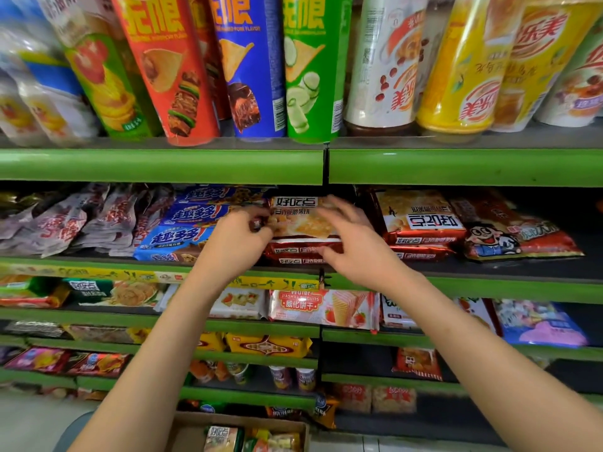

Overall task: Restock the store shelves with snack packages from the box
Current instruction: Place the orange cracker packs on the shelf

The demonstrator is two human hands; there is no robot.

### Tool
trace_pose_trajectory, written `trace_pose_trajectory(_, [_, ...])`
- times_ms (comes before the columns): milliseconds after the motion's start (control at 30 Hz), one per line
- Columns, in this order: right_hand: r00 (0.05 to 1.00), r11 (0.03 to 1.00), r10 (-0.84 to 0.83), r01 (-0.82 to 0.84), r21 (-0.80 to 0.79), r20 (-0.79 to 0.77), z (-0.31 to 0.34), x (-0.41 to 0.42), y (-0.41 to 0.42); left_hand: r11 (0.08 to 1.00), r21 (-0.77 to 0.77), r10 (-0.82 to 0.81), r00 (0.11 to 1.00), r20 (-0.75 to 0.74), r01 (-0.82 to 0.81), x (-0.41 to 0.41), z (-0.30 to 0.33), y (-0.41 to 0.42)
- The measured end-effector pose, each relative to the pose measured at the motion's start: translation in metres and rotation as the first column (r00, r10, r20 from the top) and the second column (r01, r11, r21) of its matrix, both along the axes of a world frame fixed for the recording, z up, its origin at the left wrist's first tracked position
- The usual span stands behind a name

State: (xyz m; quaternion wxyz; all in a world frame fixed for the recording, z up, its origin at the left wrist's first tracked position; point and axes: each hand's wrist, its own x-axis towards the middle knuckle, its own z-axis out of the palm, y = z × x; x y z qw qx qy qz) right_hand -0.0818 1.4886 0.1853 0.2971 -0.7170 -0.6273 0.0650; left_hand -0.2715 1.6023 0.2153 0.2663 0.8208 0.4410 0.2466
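A red-and-cream biscuit package lies on top of a stack of the same red packs on the second shelf. My left hand pinches the package's left edge. Spread over its right side, my right hand has fingers on the top and thumb at the front. The cardboard box sits on the floor below, at the bottom of the view, with several snack packs inside.
Blue cookie packs lie just left of the stack, and matching red packs and a cartoon bag lie to the right. Tall chip tubes and cups stand on the shelf above. Lower shelves hold more snacks.
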Motion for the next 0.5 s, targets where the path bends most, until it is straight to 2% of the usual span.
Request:
trace_pose_trajectory(67, [0.99, 0.995, -0.09, 0.094, 0.026, -0.111, -0.008, -0.001, -0.01, 0.987, 0.141, -0.064, 0.988, -0.141, 0.084, -0.006, -0.003, -0.011])
trace_pose_trajectory(167, [0.988, 0.995, -0.095, 0.097, 0.006, -0.12, -0.024, -0.009, -0.018, 0.909, 0.344, -0.049, 0.881, -0.471, 0.234, 0.0, -0.013, -0.023])
trace_pose_trajectory(200, [0.989, 0.995, -0.096, 0.098, 0.009, -0.111, -0.028, -0.012, -0.019, 0.878, 0.401, -0.02, 0.856, -0.516, 0.262, 0.005, -0.016, -0.024])
trace_pose_trajectory(333, [0.983, 0.987, -0.145, 0.152, 0.058, -0.11, -0.03, -0.008, -0.008, 0.83, 0.493, -0.012, 0.893, -0.451, 0.26, 0.019, -0.026, -0.013])
trace_pose_trajectory(500, [0.962, 0.975, -0.202, 0.216, 0.058, -0.182, -0.029, -0.006, 0.011, 0.862, 0.431, -0.08, 0.912, -0.402, 0.266, 0.034, -0.035, 0.013])
